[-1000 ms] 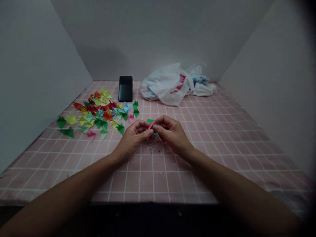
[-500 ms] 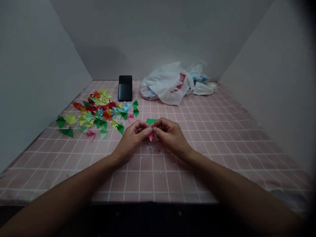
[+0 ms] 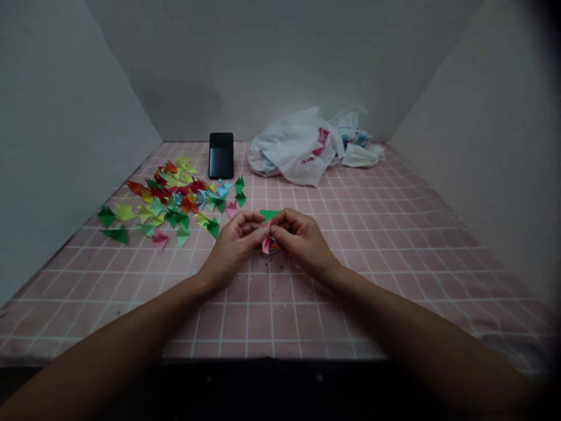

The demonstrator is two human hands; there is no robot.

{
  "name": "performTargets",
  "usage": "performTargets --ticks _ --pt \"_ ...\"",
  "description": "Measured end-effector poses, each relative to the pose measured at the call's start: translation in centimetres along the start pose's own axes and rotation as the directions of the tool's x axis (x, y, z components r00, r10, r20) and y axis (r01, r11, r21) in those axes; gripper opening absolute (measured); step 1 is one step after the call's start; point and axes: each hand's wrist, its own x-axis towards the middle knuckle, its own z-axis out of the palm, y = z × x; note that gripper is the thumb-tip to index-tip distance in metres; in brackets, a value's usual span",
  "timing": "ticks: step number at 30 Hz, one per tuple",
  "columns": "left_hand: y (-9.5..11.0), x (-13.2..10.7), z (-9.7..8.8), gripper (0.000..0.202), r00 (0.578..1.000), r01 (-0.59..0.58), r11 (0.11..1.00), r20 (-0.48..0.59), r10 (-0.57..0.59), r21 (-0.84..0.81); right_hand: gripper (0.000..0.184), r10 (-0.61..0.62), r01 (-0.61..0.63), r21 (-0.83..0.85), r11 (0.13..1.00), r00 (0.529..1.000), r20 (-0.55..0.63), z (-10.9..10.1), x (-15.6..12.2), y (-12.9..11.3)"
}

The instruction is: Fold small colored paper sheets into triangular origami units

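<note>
A small folded piece of pink paper [image 3: 266, 244] is pinched between my two hands over the middle of the table. My left hand [image 3: 239, 240] grips it between thumb and fingers from the left. From the right, my right hand [image 3: 301, 238] pinches the same paper, its thumb close to the left one. Beneath and behind the hands lies a stack of coloured paper [image 3: 268, 214], green on top with orange showing low down; most of it is hidden. To the left spread many folded paper pieces [image 3: 177, 217] in red, yellow, green, blue, orange and pink.
A black phone [image 3: 221, 156] leans upright near the back wall. Right of it lie a crumpled white plastic bag [image 3: 298, 149] and a blue-and-white packet [image 3: 356, 138]. A pink checked cloth [image 3: 394, 245] covers the table, with small scraps before my hands. Walls close off three sides.
The pink paper has turned slightly between my fingers, its lower tip now showing wider and pointing a little more to the left. My hands have stayed nearly in place.
</note>
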Motion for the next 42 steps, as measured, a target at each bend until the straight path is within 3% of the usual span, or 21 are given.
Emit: performTargets --ticks 7,12,20,42 --pt "0.37 -0.09 0.09 0.023 1.0 -0.005 0.996 -0.021 0.006 0.085 0.014 -0.021 0.021 -0.014 1.0 1.0 0.004 0.26 -0.09 -0.04" --pt "0.37 -0.06 0.03 0.021 1.0 0.012 0.997 -0.027 -0.01 0.07 0.015 -0.001 -0.001 0.052 0.999 0.999 0.037 0.25 -0.23 -0.27" --pt "0.07 -0.01 0.01 0.02 0.999 0.039 0.999 0.016 -0.039 0.033 0.012 -0.041 0.041 -0.023 0.999 0.999 0.007 0.04 0.04 -0.1" --pt "0.46 0.14 0.04 0.03 0.998 0.051 0.997 0.041 -0.053 0.056 0.015 -0.009 0.007 0.04 0.999 0.999 0.041 -0.18 0.18 -0.27"
